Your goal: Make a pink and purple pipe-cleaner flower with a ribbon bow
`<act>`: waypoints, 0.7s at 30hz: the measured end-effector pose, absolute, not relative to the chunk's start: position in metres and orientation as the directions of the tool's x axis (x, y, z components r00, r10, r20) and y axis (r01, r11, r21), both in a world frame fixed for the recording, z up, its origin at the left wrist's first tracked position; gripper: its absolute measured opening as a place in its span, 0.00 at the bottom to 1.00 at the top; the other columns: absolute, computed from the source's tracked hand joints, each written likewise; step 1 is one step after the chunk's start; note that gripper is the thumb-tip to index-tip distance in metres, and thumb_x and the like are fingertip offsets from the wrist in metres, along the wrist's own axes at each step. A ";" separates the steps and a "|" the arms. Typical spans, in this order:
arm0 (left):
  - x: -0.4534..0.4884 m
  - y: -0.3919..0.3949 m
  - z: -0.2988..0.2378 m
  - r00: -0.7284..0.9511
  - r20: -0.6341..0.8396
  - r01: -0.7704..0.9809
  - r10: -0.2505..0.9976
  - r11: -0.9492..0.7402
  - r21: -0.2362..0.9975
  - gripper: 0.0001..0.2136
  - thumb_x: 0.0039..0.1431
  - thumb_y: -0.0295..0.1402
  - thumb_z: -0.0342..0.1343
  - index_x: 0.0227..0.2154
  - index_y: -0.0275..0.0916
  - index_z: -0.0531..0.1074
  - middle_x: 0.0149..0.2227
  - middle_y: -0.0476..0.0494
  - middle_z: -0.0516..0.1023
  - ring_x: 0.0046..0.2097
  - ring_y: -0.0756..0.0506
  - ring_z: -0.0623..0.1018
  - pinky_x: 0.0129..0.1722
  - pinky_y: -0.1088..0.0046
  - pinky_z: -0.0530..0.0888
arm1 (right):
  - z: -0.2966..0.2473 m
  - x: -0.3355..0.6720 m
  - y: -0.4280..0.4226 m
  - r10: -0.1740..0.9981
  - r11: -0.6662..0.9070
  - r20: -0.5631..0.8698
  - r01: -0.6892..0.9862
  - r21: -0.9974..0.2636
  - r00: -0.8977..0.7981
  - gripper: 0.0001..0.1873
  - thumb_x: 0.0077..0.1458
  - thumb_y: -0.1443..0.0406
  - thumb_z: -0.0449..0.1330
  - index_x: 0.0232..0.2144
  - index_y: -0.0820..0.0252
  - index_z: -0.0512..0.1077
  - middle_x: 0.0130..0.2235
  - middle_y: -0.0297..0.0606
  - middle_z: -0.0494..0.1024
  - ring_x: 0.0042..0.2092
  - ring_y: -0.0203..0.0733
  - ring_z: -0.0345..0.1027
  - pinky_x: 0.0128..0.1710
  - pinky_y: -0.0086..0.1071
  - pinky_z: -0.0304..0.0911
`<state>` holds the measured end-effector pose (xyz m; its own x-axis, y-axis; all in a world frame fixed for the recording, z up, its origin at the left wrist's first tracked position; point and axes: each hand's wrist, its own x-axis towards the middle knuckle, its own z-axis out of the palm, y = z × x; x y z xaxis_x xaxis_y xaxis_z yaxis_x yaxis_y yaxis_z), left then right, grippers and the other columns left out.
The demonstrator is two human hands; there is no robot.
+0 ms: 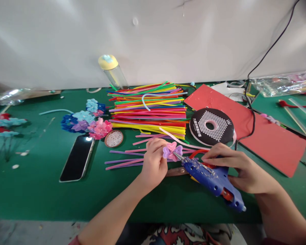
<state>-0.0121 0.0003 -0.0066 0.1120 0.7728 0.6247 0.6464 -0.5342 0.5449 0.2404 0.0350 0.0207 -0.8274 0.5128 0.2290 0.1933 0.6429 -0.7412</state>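
My left hand (154, 163) is closed around a small pink and purple pipe-cleaner flower (172, 151), held just above the green table (35, 190). My right hand (241, 168) grips a blue glue gun (211, 177), fingers wrapped over its body. The gun's metal nozzle touches the flower from the right. Behind both hands lies a stack of coloured pipe cleaners (150, 109), and several loose purple and pink ones (124, 161) lie under my left hand.
A black phone (78, 158) lies left of my hands. Finished flowers (88, 120) are clustered behind it, with a small round dish (114, 138) beside them. A black ribbon spool (211, 126) sits on a red sheet (270, 143). A black cable (252, 112) crosses the sheet. A clear tube (113, 71) stands by the wall.
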 end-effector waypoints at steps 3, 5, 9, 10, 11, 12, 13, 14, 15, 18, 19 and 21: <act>-0.012 0.000 -0.008 0.116 0.617 0.639 0.778 -0.534 0.554 0.11 0.53 0.17 0.42 0.31 0.40 0.63 0.31 0.44 0.70 0.36 0.46 0.72 0.37 0.64 0.72 | 0.020 0.241 0.035 0.519 0.640 0.220 0.205 -0.740 -0.826 0.32 0.42 0.79 0.52 0.50 0.54 0.65 0.47 0.41 0.69 0.48 0.44 0.62 0.44 0.38 0.63; -0.011 0.000 -0.008 0.115 0.612 0.642 0.782 -0.529 0.556 0.11 0.52 0.17 0.43 0.30 0.40 0.63 0.31 0.44 0.70 0.36 0.46 0.72 0.36 0.65 0.72 | 0.019 0.241 0.035 0.522 0.633 0.210 0.211 -0.744 -0.826 0.33 0.41 0.79 0.51 0.51 0.54 0.64 0.47 0.42 0.69 0.48 0.44 0.62 0.44 0.38 0.63; -0.011 0.000 -0.008 0.110 0.609 0.666 0.785 -0.514 0.541 0.10 0.52 0.18 0.45 0.30 0.40 0.63 0.30 0.45 0.71 0.36 0.46 0.72 0.37 0.66 0.71 | 0.019 0.241 0.035 0.535 0.619 0.188 0.231 -0.751 -0.824 0.35 0.39 0.79 0.51 0.51 0.53 0.64 0.48 0.41 0.69 0.48 0.44 0.61 0.44 0.39 0.62; -0.011 0.000 -0.007 0.107 0.617 0.677 0.780 -0.512 0.529 0.10 0.51 0.17 0.44 0.30 0.40 0.63 0.29 0.46 0.71 0.35 0.46 0.72 0.36 0.66 0.71 | 0.019 0.242 0.035 0.537 0.616 0.181 0.237 -0.751 -0.824 0.34 0.40 0.79 0.51 0.51 0.53 0.64 0.48 0.41 0.68 0.48 0.44 0.61 0.44 0.39 0.62; -0.011 0.001 -0.007 0.101 0.626 0.694 0.773 -0.506 0.512 0.10 0.51 0.17 0.44 0.29 0.40 0.64 0.29 0.46 0.71 0.35 0.47 0.72 0.36 0.67 0.70 | 0.020 0.242 0.035 0.538 0.614 0.175 0.241 -0.752 -0.824 0.33 0.41 0.78 0.52 0.51 0.53 0.64 0.48 0.41 0.68 0.48 0.44 0.61 0.44 0.39 0.62; -0.011 0.001 -0.006 0.091 0.637 0.715 0.765 -0.496 0.493 0.10 0.51 0.17 0.44 0.29 0.40 0.64 0.28 0.47 0.71 0.34 0.47 0.72 0.36 0.67 0.70 | 0.020 0.243 0.035 0.540 0.612 0.171 0.246 -0.752 -0.824 0.32 0.42 0.78 0.53 0.51 0.53 0.63 0.48 0.41 0.68 0.48 0.44 0.61 0.44 0.39 0.63; -0.012 0.002 -0.006 0.076 0.648 0.740 0.757 -0.479 0.473 0.10 0.51 0.17 0.44 0.28 0.39 0.64 0.28 0.47 0.71 0.33 0.47 0.72 0.35 0.68 0.69 | 0.020 0.244 0.035 0.543 0.613 0.168 0.252 -0.749 -0.822 0.31 0.43 0.77 0.53 0.51 0.53 0.63 0.48 0.41 0.68 0.48 0.45 0.61 0.43 0.39 0.63; -0.013 0.003 -0.006 0.057 0.658 0.767 0.751 -0.455 0.453 0.10 0.52 0.18 0.44 0.27 0.39 0.65 0.28 0.47 0.71 0.33 0.47 0.72 0.35 0.68 0.69 | 0.020 0.245 0.035 0.548 0.615 0.165 0.262 -0.744 -0.820 0.31 0.44 0.77 0.54 0.52 0.53 0.63 0.48 0.42 0.68 0.48 0.45 0.61 0.43 0.39 0.63; -0.014 0.004 -0.006 0.035 0.665 0.794 0.746 -0.425 0.435 0.10 0.52 0.18 0.45 0.27 0.39 0.65 0.28 0.46 0.72 0.33 0.47 0.72 0.35 0.68 0.68 | 0.020 0.246 0.035 0.554 0.618 0.162 0.272 -0.738 -0.817 0.31 0.44 0.77 0.54 0.52 0.53 0.63 0.48 0.42 0.68 0.48 0.45 0.61 0.43 0.39 0.63; -0.019 0.007 -0.008 -0.031 0.673 0.852 0.739 -0.332 0.405 0.09 0.53 0.20 0.45 0.26 0.38 0.67 0.29 0.44 0.73 0.34 0.46 0.73 0.35 0.68 0.67 | 0.022 0.248 0.036 0.579 0.635 0.161 0.319 -0.703 -0.799 0.32 0.43 0.77 0.53 0.52 0.53 0.62 0.48 0.42 0.67 0.48 0.46 0.61 0.43 0.39 0.64; -0.020 0.007 -0.009 -0.048 0.673 0.863 0.738 -0.309 0.400 0.09 0.53 0.20 0.45 0.26 0.38 0.68 0.29 0.44 0.73 0.34 0.46 0.73 0.35 0.68 0.67 | 0.023 0.249 0.036 0.593 0.639 0.160 0.340 -0.690 -0.789 0.32 0.44 0.77 0.53 0.52 0.52 0.62 0.48 0.42 0.67 0.48 0.46 0.62 0.43 0.39 0.64; -0.022 0.008 -0.010 -0.072 0.678 0.879 0.731 -0.274 0.390 0.08 0.53 0.22 0.46 0.26 0.37 0.68 0.29 0.44 0.74 0.34 0.46 0.73 0.35 0.68 0.66 | 0.024 0.250 0.036 0.629 0.651 0.185 0.381 -0.656 -0.755 0.29 0.45 0.76 0.53 0.51 0.51 0.63 0.47 0.42 0.68 0.47 0.46 0.63 0.41 0.39 0.65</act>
<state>-0.0221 0.0083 -0.0101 -0.0724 0.7314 0.6781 0.8790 -0.2744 0.3899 0.2496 0.0359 0.0242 -0.7549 0.6291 0.1853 0.3813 0.6509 -0.6564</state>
